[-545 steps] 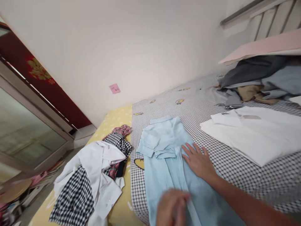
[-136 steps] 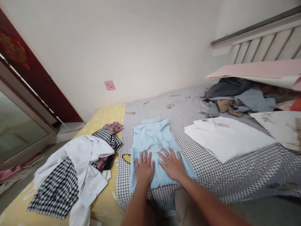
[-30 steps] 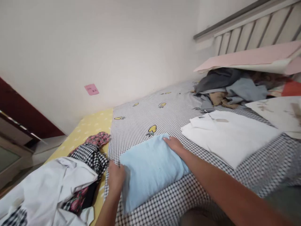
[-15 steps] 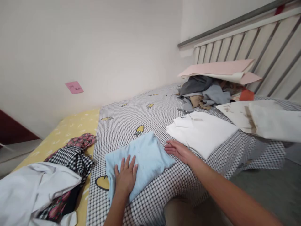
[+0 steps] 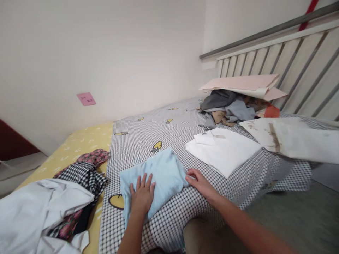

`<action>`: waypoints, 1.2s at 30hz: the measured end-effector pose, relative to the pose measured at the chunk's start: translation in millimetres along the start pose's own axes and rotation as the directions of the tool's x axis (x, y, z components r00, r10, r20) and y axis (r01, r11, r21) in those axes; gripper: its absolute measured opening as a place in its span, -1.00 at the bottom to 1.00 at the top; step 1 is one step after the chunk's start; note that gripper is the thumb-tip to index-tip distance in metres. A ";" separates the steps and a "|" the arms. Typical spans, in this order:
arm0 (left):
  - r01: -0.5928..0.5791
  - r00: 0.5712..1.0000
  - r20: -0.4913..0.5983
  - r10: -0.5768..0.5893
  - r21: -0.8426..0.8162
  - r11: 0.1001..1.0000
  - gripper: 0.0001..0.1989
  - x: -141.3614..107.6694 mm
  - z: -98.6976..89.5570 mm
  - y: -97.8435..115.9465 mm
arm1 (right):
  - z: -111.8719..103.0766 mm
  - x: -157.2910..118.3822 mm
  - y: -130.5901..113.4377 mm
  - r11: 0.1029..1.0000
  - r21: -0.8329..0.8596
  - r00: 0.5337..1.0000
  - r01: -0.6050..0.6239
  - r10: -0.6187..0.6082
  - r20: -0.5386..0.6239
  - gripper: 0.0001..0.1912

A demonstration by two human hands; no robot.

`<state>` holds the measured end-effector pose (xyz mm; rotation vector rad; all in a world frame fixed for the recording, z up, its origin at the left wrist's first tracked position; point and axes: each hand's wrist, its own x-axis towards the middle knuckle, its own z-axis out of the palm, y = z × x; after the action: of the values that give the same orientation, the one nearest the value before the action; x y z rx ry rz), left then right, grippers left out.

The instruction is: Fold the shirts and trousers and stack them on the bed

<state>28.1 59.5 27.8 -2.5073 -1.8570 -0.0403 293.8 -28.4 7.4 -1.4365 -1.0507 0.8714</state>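
Note:
A folded light blue garment (image 5: 165, 169) lies on the checked sheet right in front of me. My left hand (image 5: 142, 192) rests flat on its left part, fingers spread. At the garment's right edge, my right hand (image 5: 200, 183) has its thumb and fingers closed on the near right corner. Just beyond that hand lies a folded white garment (image 5: 225, 150), apart from the blue one.
Loose clothes, with a white garment (image 5: 39, 208) on top, lie on a yellow cloth (image 5: 87, 135) at left. A pile of dark clothes (image 5: 221, 100) sits under pink card (image 5: 243, 83) at the back right, beside white rails (image 5: 288, 58). More folded cloth (image 5: 304, 139) lies at right.
My right hand has moved from beside the blue garment onto its right edge, and the corner there has been drawn inward. My left hand stays flat on it.

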 end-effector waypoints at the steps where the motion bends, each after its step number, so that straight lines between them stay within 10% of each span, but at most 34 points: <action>1: 0.001 1.000 -0.001 -0.001 0.003 1.000 -0.47 -0.4 -0.5 0.8 | 2.9 0.3 2.0 1.000 -0.031 1.000 0.007 -0.007 -0.008 -0.43; 11: -0.009 1.000 -0.029 0.010 0.021 1.000 -0.46 -1.5 2.7 -0.3 | -0.3 -5.6 2.9 0.998 0.067 1.000 0.007 -0.005 -0.022 -0.63; 17: -0.025 0.998 -0.062 0.026 0.006 1.000 -0.47 -2.1 4.2 -1.3 | 1.8 -2.8 19.4 0.977 -0.168 0.980 0.128 -0.151 -0.129 -0.93; 22: -0.035 0.996 -0.079 0.034 -0.006 0.999 -0.48 -2.3 7.0 -0.8 | 17.6 -9.9 -25.3 0.873 -0.471 0.869 0.128 -0.327 -0.371 -0.44; 27: -0.036 0.995 -0.095 0.036 -0.008 0.999 -0.48 -5.7 5.9 -0.1 | 84.2 -12.5 -91.2 0.529 -0.688 0.783 0.497 -0.615 0.093 -0.39; 31: -0.047 0.997 -0.062 0.043 -0.060 0.997 -0.48 -8.8 1.1 0.4 | 115.2 22.3 -70.9 0.404 -0.762 0.834 0.507 -0.455 0.313 -0.43; 36: -0.037 0.998 -0.063 0.027 -0.156 0.987 -0.48 -11.0 0.6 1.0 | 106.1 65.2 -12.6 0.436 -0.871 0.973 0.226 -0.065 0.220 -0.40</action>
<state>25.9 48.8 26.9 -2.6034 -1.8589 -0.2693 215.1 68.9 8.8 -2.1129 -1.9081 0.2238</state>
